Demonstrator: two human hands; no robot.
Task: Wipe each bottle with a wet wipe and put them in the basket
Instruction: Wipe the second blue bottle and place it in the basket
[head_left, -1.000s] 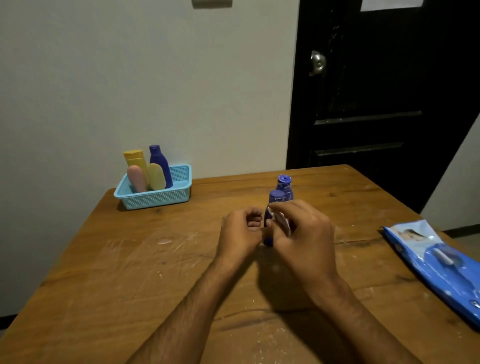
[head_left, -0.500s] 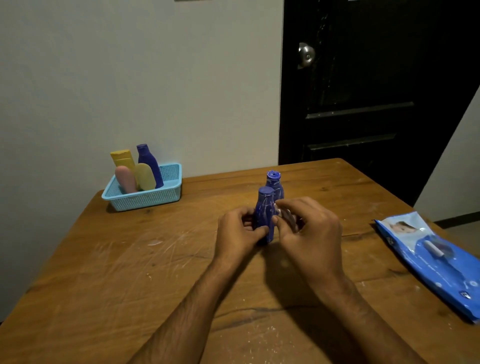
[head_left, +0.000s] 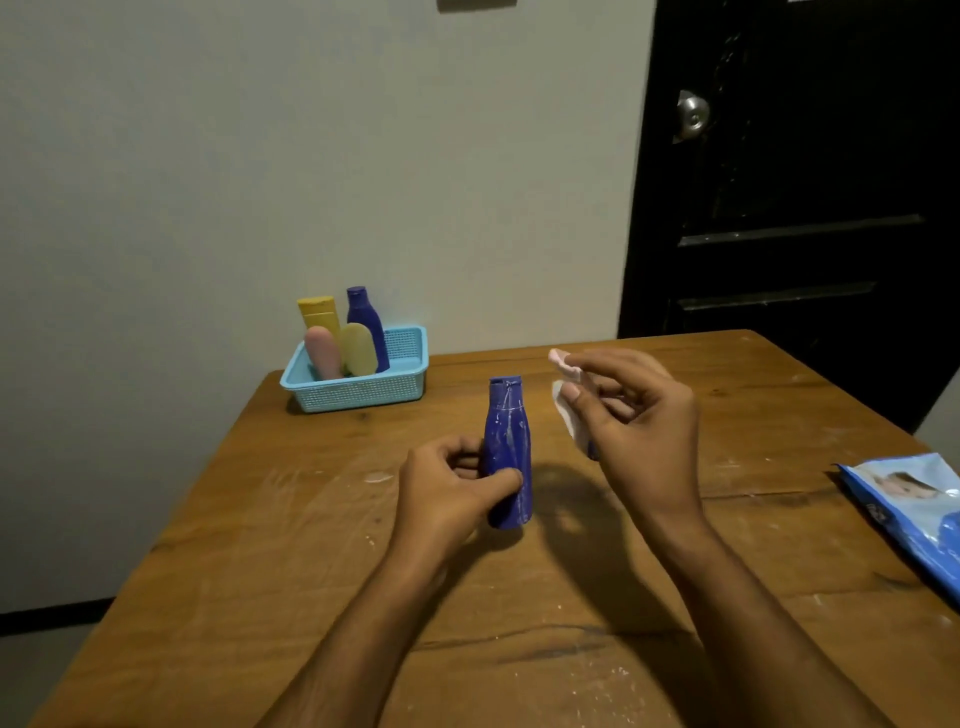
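Observation:
My left hand (head_left: 451, 488) grips a dark blue bottle (head_left: 508, 447) by its lower body and holds it upright just above the wooden table (head_left: 260, 545). White smears streak the bottle. To its right, my right hand (head_left: 634, 421) is raised and pinches a small white wet wipe (head_left: 565, 400) between thumb and fingertips, apart from the bottle. A second blue bottle is almost wholly hidden behind my right hand. The light blue basket (head_left: 363, 389) stands at the table's far left corner and holds several bottles: yellow, pink, pale yellow and blue.
A blue pack of wet wipes (head_left: 914, 514) lies at the table's right edge. White smudges mark the tabletop near the bottle. A pale wall rises behind the basket, and a black door (head_left: 789, 208) with a metal knob stands behind the table's far right.
My left hand has carried the blue bottle left, away from the second one. My right hand has come off the bottle and risen to the right with the wipe.

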